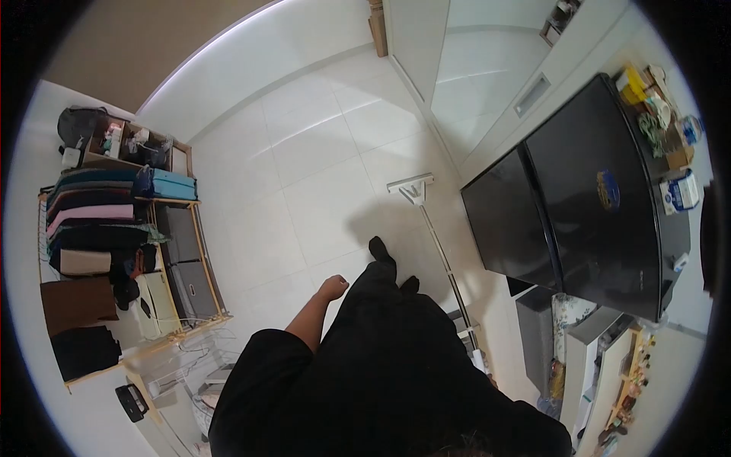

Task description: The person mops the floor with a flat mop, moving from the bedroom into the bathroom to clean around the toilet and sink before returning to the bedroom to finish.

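Half hiding the mop (436, 242) at its upper end behind a black top (365, 373), standing on the white floor (320, 183) in black socks (379, 247). Resting the mop head (403, 183) on the floor ahead, near the right edge, just short of a black fridge (590, 236) and a white door (487, 91). Slanting the handle (452, 283) back from there, past the socks, to a white end section (478, 359) beside the body's right side. Losing sight of the right hand, so being unable to tell the state of its grip. Holding the left hand (333, 288) low over the floor, beside the black top, well apart from the mop, curling the fingers (339, 284) into a narrow grip and showing nothing inside. Facing a white wall (304, 46) at the floor's far edge, with clothes (90, 216) along the left edge and a blue-and-white pack (680, 192) atop the fridge.
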The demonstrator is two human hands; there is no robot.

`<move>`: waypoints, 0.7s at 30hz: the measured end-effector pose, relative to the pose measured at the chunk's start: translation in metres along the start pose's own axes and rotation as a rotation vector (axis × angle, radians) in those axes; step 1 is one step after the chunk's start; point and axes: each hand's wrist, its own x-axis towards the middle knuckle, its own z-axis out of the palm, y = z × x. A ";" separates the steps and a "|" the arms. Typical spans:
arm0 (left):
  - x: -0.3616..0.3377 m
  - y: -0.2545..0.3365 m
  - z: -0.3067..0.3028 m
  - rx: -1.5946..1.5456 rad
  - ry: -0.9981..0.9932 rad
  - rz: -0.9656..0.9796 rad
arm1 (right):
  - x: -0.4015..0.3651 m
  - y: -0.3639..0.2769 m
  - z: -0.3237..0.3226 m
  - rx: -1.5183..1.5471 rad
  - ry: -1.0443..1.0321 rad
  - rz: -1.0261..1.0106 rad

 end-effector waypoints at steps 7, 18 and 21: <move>0.028 0.014 -0.021 -0.141 -0.040 -0.093 | 0.195 -0.118 -0.052 -0.243 0.196 -0.644; 0.050 0.075 -0.055 -0.297 0.224 -0.063 | 0.310 -0.480 -0.285 0.272 -0.448 -0.615; 0.025 0.086 -0.042 -0.403 0.303 -0.162 | 0.260 -0.467 -0.312 1.110 -0.800 -0.331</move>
